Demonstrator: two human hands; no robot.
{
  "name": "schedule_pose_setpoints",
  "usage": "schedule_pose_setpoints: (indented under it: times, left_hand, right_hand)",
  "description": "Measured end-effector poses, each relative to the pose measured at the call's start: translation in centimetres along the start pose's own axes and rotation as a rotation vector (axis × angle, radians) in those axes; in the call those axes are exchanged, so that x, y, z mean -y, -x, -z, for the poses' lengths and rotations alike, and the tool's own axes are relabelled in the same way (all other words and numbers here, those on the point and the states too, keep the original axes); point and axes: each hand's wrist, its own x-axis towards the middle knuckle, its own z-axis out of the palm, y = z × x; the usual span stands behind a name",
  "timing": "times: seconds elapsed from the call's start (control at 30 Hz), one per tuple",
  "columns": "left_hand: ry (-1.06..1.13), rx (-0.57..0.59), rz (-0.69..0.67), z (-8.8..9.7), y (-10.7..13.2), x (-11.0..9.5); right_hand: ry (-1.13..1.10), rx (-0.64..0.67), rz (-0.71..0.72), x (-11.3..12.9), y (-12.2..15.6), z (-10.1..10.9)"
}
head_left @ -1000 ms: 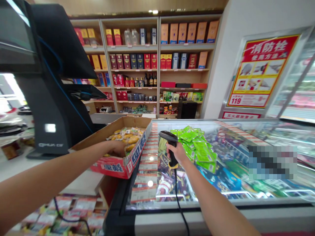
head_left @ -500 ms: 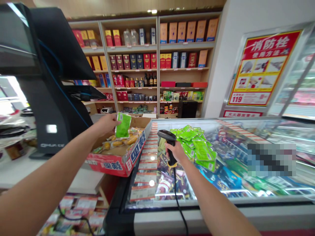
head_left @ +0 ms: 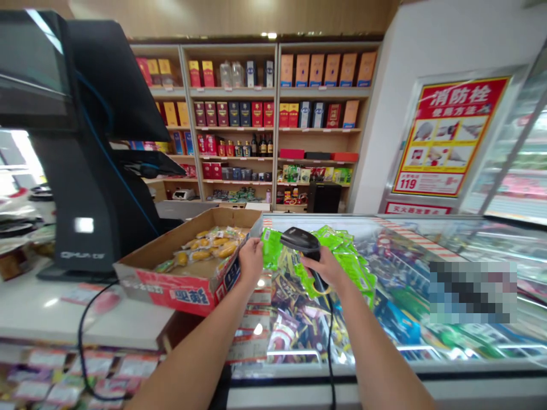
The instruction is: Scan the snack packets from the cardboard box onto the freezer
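Observation:
My left hand [head_left: 250, 259] pinches a small green snack packet [head_left: 271, 248] and holds it up in front of a black barcode scanner [head_left: 301, 241]. My right hand [head_left: 325, 269] grips the scanner's handle, its head tilted toward the packet, its cable hanging down. Behind the scanner a pile of the same green packets [head_left: 348, 256] lies on the freezer's glass lid [head_left: 384, 296]. To the left stands an open cardboard box [head_left: 183, 273] holding yellow and green snack packets.
A black checkout terminal [head_left: 81, 148] stands on the white counter [head_left: 51, 310] at left. The chest freezer under the glass is full of packaged goods. Shelves of boxes and bottles [head_left: 256, 114] fill the back wall. A red fire-hydrant poster [head_left: 448, 136] hangs at right.
My left hand took a green packet out of the box and carried it right, up to the scanner. My right hand tilted the scanner toward it.

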Motion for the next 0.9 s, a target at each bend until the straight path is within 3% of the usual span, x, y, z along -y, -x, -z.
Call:
schedule_pose_setpoints:
  times: [0.1,0.27,0.47,0.6,0.67,0.83,0.9]
  left_hand:
    - [-0.206,0.026,-0.115,0.4,0.6,0.8]
    - [-0.393,0.071,-0.149,0.6,1.0,1.2]
    - [-0.423,0.077,-0.146,0.6,1.1,0.9]
    - [-0.311,0.058,-0.127,0.6,1.0,0.9]
    - [-0.180,0.042,-0.051,0.2,0.8,1.1]
    - [0.153,0.063,0.343,-2.4,0.3,1.1]
    - [0.168,0.078,0.388,-3.8,0.1,1.0]
  right_hand:
    - [0.152,0.060,-0.082,0.3,0.2,0.5]
    - [0.242,0.090,-0.125,1.0,0.3,0.2]
    - [0.288,0.112,-0.139,1.4,0.3,0.1]
    - [0.211,0.089,-0.119,0.9,0.2,0.0]
    - [0.109,-0.012,-0.091,0.6,-0.1,0.0]
    - [-0.250,-0.425,-0.084,0.0,-1.0,0.6]
    - [-0.348,-0.550,-0.071,-0.2,-1.2,1.0]
